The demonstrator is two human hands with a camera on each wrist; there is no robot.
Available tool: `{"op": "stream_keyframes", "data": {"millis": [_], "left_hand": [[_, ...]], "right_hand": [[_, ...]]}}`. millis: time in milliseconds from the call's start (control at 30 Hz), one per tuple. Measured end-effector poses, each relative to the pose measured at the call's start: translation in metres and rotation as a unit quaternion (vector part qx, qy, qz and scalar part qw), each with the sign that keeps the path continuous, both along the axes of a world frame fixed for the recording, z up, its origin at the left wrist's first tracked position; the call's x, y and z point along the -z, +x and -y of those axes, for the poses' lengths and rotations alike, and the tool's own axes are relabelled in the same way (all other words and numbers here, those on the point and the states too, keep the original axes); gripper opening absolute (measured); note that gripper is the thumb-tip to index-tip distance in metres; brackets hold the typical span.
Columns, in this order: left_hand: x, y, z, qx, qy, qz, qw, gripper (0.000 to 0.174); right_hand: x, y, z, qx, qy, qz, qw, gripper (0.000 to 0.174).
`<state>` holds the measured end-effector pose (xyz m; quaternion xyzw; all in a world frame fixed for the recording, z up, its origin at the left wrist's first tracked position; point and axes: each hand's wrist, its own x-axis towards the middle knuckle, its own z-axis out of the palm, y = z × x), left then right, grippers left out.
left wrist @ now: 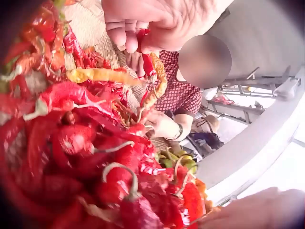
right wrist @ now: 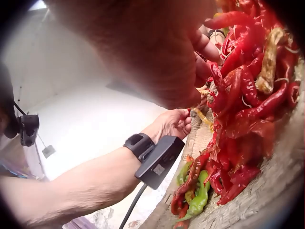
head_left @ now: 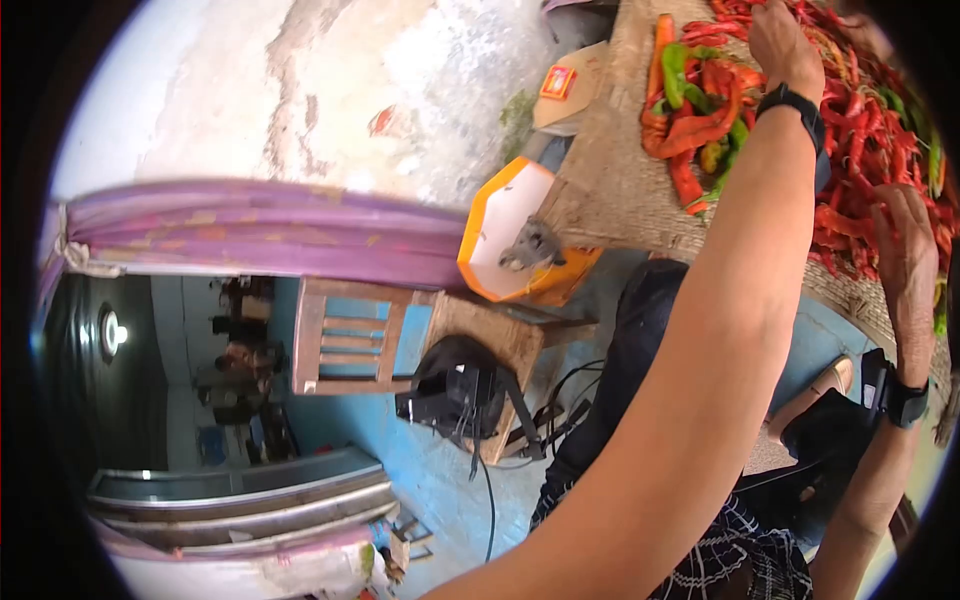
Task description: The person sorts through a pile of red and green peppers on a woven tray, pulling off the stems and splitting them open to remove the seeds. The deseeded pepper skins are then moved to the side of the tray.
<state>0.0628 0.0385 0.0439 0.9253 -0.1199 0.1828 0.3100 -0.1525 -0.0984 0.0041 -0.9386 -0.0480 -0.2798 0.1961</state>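
Over the far part of the pile, my left hand (head_left: 787,50) pinches a small red chili pepper (left wrist: 149,64) between thumb and fingers. Next to it in the left wrist view dangles a wrinkled yellowish pepper (left wrist: 158,81). My right hand (head_left: 908,240) lies over the near side of the red chili peppers (head_left: 855,130), its fingers (right wrist: 206,47) bent in among them. I cannot tell whether those fingers grip one. Many peppers are glossy and wrinkled, with pale curved stems. A smaller group of green and orange peppers (head_left: 690,110) lies apart on the woven mat (head_left: 620,190).
Across the pile, a person in a red patterned shirt (left wrist: 178,102) reaches a hand (left wrist: 162,125) to the peppers. An orange-rimmed box (head_left: 490,240) stands beside the mat. A wooden chair (head_left: 500,345) bears a black bag (head_left: 460,375) with cables. A purple curtain (head_left: 270,230) hangs by the wall.
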Motion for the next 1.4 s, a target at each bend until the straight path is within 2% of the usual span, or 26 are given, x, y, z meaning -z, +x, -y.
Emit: {"op": "stream_keyframes", "data": {"millis": [100,133,167,267,300,333,400,433,467,500,567,600,800,833,900,967,1033,1067,1133,1167,1200,1233,1267,1300,1333,1400], "left_hand": [[0.004,-0.032,0.027,0.016,-0.118,-0.036,0.992,0.013],[0.009,-0.037,0.026,0.037,-0.166,-0.005,0.985,0.015],[0.007,-0.037,0.031,0.031,-0.148,-0.035,0.988,0.016],[-0.005,-0.038,0.038,0.108,-0.077,-0.117,0.984,0.022],[0.005,-0.023,0.041,0.159,-0.135,0.026,0.978,0.023],[0.018,-0.011,0.043,0.203,-0.192,0.165,0.946,0.024],[-0.009,-0.002,0.0,0.268,-0.09,0.078,0.956,0.021],[0.001,0.023,-0.015,0.253,0.075,-0.023,0.964,0.019],[0.002,0.04,-0.042,0.32,0.179,0.174,0.914,0.02],[-0.005,0.039,-0.052,0.234,0.311,0.012,0.921,0.025],[-0.01,0.015,-0.071,0.137,0.352,-0.058,0.924,0.031],[0.002,0.024,-0.077,0.141,0.38,-0.066,0.912,0.031],[0.033,0.052,-0.104,0.169,0.294,-0.013,0.941,0.023],[0.033,0.061,-0.108,0.163,0.214,-0.103,0.957,0.02],[0.017,0.058,-0.107,0.179,0.061,-0.254,0.949,0.018],[-0.025,0.035,-0.096,0.161,0.067,-0.28,0.944,0.019],[-0.037,0.031,-0.086,0.144,0.072,-0.306,0.938,0.021],[-0.037,0.028,-0.08,0.173,-0.05,-0.29,0.94,0.024],[-0.035,0.027,-0.072,0.222,-0.292,-0.244,0.898,0.032],[-0.027,0.041,-0.073,0.217,-0.253,-0.239,0.912,0.04],[-0.027,0.036,-0.068,0.218,-0.252,-0.24,0.912,0.04],[-0.024,0.029,-0.063,0.23,-0.092,-0.267,0.931,0.042],[-0.021,0.021,-0.06,0.237,0.07,-0.288,0.925,0.044],[0.001,0.02,-0.069,0.352,0.108,-0.188,0.91,0.029],[0.01,0.01,-0.068,0.362,0.235,-0.112,0.895,0.023],[0.019,-0.019,-0.065,0.259,0.424,0.09,0.863,0.015]], "right_hand": [[-0.006,0.0,-0.01,-0.003,-0.006,-0.005,1.0,0.018],[-0.011,-0.001,-0.014,0.008,0.0,-0.017,1.0,0.015],[-0.014,-0.001,-0.016,0.009,-0.003,-0.014,1.0,0.015],[-0.013,0.002,-0.012,-0.002,-0.004,-0.019,1.0,0.016],[-0.011,0.004,-0.012,0.003,-0.008,-0.02,1.0,0.016],[-0.011,0.005,-0.011,0.001,-0.015,-0.02,1.0,0.017],[-0.013,0.007,-0.016,0.005,-0.021,0.014,1.0,0.015],[-0.011,0.009,-0.016,0.01,-0.029,0.02,0.999,0.016],[-0.01,0.009,-0.016,0.014,-0.038,0.024,0.999,0.016],[-0.012,0.008,-0.018,0.016,-0.027,-0.001,0.999,0.017],[-0.012,0.008,-0.019,0.015,-0.041,-0.008,0.999,0.017],[-0.01,0.01,-0.018,0.013,-0.052,-0.012,0.999,0.018],[-0.01,0.011,-0.019,0.023,-0.071,-0.022,0.997,0.018],[-0.012,0.009,-0.02,0.023,-0.076,-0.016,0.997,0.019],[-0.013,0.007,-0.019,0.024,-0.077,-0.014,0.997,0.019],[-0.013,0.005,-0.019,0.015,-0.078,-0.033,0.996,0.02],[-0.013,0.003,-0.018,0.012,-0.08,-0.042,0.996,0.021],[-0.013,0.002,-0.018,0.005,-0.081,-0.053,0.995,0.021],[-0.013,0.001,-0.017,0.003,-0.078,-0.058,0.995,0.023],[-0.012,0.001,-0.017,-0.001,-0.073,-0.053,0.996,0.024],[-0.012,0.001,-0.017,-0.006,-0.069,-0.048,0.996,0.024],[-0.012,0.001,-0.017,-0.005,-0.068,-0.049,0.996,0.024],[-0.012,0.001,-0.017,-0.01,-0.081,-0.053,0.995,0.023],[-0.013,0.001,-0.018,-0.015,-0.094,-0.058,0.994,0.022],[-0.013,0.001,-0.017,-0.013,-0.093,-0.06,0.994,0.022],[-0.015,-0.001,-0.017,-0.021,-0.084,-0.062,0.994,0.02]]}}
